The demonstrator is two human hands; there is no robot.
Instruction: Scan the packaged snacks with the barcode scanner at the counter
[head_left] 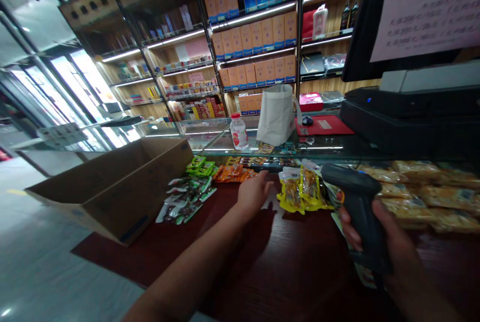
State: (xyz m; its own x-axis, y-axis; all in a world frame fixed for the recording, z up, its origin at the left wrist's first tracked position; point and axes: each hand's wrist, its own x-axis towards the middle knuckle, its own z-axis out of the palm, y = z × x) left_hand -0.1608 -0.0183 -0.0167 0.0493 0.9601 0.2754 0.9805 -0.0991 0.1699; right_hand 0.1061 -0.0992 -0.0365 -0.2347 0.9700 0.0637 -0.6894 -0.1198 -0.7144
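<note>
My left hand [254, 193] is over the dark red counter [285, 262], beside small orange packets [229, 173]; its fingers are partly spread and nothing shows in them. My right hand [382, 234] is wrapped round the grip of a black handheld scanner [352, 184], whose head points left. Yellow-edged clear snack bags [303, 189] lie between my hands. Left of the orange packets are green packets [201, 166] and dark packets with white and green edges [187, 197]. Behind the scanner, part of another package [363, 274] shows below my right hand.
An open cardboard box [112, 187] stands at the left. Wrapped bread-like packs [431, 192] lie at the right. Behind are a bottle with a red cap [239, 133], a white bag [276, 114], a red folder [326, 125] and a monitor [362, 37].
</note>
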